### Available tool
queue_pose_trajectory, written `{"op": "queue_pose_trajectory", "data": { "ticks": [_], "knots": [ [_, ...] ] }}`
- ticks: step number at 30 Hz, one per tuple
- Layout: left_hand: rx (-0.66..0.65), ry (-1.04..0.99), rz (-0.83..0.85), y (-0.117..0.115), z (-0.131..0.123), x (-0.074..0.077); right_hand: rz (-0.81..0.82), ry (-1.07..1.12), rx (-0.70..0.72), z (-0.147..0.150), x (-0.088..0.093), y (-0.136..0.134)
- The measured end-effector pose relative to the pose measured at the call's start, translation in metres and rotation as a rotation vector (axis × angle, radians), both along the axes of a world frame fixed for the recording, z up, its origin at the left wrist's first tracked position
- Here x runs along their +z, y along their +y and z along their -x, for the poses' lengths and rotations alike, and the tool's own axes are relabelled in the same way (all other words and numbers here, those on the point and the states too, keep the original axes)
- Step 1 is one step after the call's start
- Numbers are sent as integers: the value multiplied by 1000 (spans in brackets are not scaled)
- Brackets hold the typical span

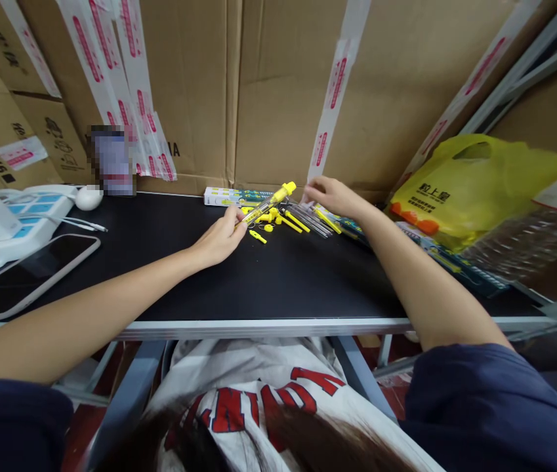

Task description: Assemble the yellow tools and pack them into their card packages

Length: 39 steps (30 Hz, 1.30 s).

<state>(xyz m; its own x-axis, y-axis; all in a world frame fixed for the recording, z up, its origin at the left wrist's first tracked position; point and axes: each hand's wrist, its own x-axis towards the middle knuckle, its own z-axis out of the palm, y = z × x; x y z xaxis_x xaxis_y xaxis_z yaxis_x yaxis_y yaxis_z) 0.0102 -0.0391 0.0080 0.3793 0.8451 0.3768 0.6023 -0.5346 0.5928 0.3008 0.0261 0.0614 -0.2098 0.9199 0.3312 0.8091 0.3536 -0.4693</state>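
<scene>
This seems a makeshift workshop: yellow parts (265, 217) lie on the bench (278, 282) between left hand (224, 235) and right hand (332, 195), taped cardboard (288, 105) beyond.

Left hand (222, 236) holding a clear tube (262, 208) above the desk (258, 288)
The tube slants, yellow end (288, 189) uppermost, near yellow parts (258, 236); the right hand (333, 196) is by clear rods (311, 219), a bag (475, 187) at right, a phone (27, 275) at left.
</scene>
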Motion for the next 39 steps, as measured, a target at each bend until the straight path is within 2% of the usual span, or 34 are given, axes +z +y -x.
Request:
{"op": "queue_pose_trajectory", "data": {
  "ticks": [2,3,6,11,18,24,26,29,30,32,35,39],
  "knots": [
    [27,-2,1,0,1,2,58,-439,-238,-27,1,11],
    [33,-9,-3,0,2,2,108,-577,-319,-37,0,14],
    [33,-35,-36,2,4,2,233,-764,-385,-50,-7,20],
    [-3,-76,-73,9,7,-2,237,-744,-372,-57,-11,26],
    [-29,-57,-68,14,13,2,338,-695,-360,-65,-4,27],
    [-27,-31,-125,21,20,6,361,-682,-363,-66,3,23],
    [-28,-22,-149,21,22,10,282,-634,-402,-64,9,18],
    [-19,-7,-206,21,26,19,10,-519,-470,-49,19,2],
    [-13,-11,-221,21,27,22,-45,-487,-437,-40,22,-7],
    [7,-49,-229,21,31,28,-87,-434,-273,-18,23,-27],
    [34,-136,-192,22,35,34,14,-443,2,12,14,-57],
    [-44,-166,-96,23,39,34,145,-493,236,31,-4,-76]
  ]
}}
